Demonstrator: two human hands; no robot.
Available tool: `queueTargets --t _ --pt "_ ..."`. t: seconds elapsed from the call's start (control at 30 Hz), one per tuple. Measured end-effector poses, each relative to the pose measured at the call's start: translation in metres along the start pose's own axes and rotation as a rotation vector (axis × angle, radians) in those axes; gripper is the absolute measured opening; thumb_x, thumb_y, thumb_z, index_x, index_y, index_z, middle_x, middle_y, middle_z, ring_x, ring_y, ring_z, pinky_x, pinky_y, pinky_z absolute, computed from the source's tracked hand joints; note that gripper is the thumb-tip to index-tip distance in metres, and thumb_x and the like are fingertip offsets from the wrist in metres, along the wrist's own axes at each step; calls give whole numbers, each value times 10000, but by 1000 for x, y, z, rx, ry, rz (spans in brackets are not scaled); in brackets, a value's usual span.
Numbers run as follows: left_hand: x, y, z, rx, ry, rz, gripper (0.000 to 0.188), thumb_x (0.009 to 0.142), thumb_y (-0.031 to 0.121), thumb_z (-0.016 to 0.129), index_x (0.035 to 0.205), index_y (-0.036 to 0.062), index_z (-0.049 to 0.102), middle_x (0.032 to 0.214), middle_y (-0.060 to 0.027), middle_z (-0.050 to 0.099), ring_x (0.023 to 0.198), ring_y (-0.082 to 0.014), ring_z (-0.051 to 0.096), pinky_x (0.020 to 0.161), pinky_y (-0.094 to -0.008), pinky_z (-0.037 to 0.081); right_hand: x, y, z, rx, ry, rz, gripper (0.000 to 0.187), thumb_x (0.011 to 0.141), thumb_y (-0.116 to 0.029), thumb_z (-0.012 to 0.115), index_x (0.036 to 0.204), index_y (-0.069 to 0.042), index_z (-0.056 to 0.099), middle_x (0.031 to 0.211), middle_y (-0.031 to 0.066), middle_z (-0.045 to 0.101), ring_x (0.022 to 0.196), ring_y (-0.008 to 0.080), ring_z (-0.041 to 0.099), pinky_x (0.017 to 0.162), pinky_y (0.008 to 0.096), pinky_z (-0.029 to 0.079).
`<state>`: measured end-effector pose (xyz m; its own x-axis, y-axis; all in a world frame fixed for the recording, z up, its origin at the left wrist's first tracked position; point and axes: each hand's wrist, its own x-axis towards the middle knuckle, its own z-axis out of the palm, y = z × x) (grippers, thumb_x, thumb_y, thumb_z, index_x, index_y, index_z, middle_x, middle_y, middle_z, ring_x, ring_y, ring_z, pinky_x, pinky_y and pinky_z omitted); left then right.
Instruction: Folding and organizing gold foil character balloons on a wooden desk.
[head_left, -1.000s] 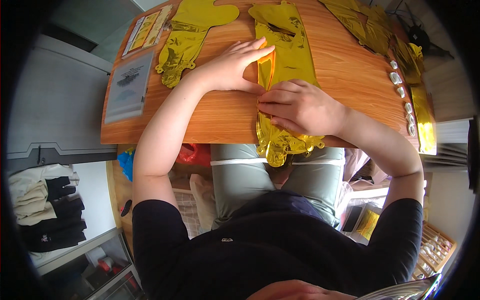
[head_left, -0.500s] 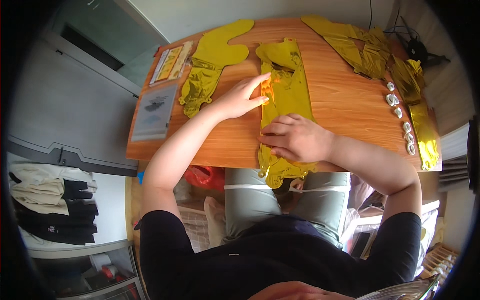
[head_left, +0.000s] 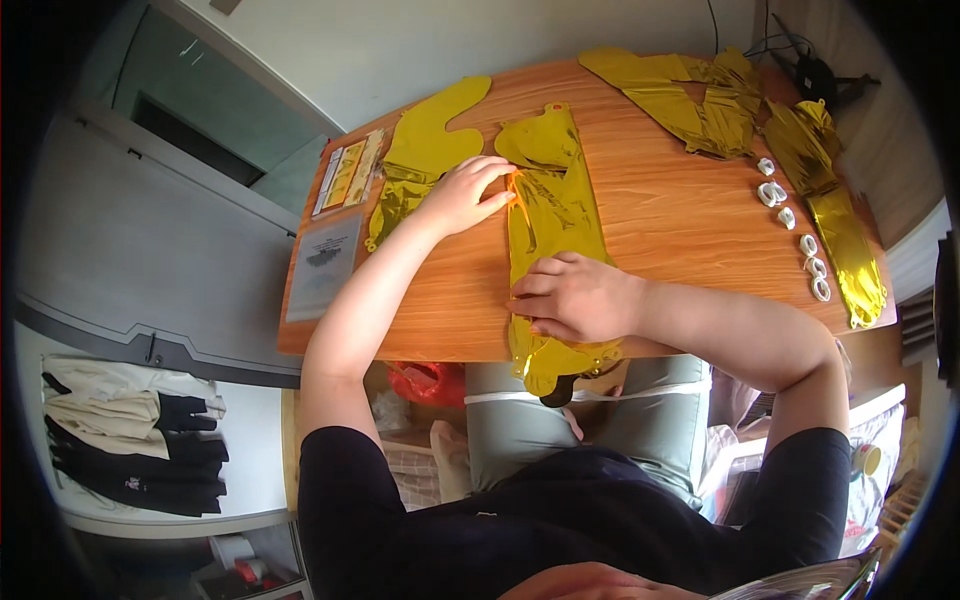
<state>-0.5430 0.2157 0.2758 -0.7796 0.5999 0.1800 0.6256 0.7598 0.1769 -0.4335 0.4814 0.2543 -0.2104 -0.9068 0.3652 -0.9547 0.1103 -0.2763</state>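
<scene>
A flat, gold foil balloon (head_left: 557, 215) lies lengthwise on the table in front of me, its upper part creased and its lower end hanging over the near edge. My left hand (head_left: 466, 197) is at its upper left edge, with thumb and fingers curled onto the foil. Orange reflections show beside those fingertips. Lower down, my right hand (head_left: 578, 297) rests across the balloon, its bent fingers gripping the left edge; the palm side is hidden. Left of it lies another flat gold balloon (head_left: 430, 130), partly behind my left hand.
More gold foil balloons (head_left: 690, 105) (head_left: 845, 240) lie along the right side of the wooden table (head_left: 690, 270). Several coiled white ribbons (head_left: 770, 193) sit beside them. At the left are a printed card (head_left: 345, 178) and a clear plastic sleeve (head_left: 323, 268). A black device (head_left: 815, 80) with cables stands at the back right.
The left thumb and fingers have drawn closer together at the balloon's edge, and that hand has shifted slightly left. My right hand keeps its place on the foil. The whole view has tilted a little.
</scene>
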Motion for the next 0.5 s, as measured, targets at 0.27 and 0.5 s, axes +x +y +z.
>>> queueTargets --t 0.27,0.5 --pt "5 -14 5 -39 6 -54 627 921 463 697 1402 90 547 1466 -156 518 1418 -312 418 1212 -481 283 1 1 0 -11 -15 -4 400 938 -290 652 1287 -95 658 1288 72 621 1209 250 559 1022 428 439" --pt "7 -21 10 -193 0 -216 834 855 418 785 1528 118 395 1525 -190 450 1465 -322 359 1240 -492 206 0 -2 0 -34 -11 -14 405 940 -295 645 1293 -97 654 1346 67 611 1171 245 567 1014 415 440"
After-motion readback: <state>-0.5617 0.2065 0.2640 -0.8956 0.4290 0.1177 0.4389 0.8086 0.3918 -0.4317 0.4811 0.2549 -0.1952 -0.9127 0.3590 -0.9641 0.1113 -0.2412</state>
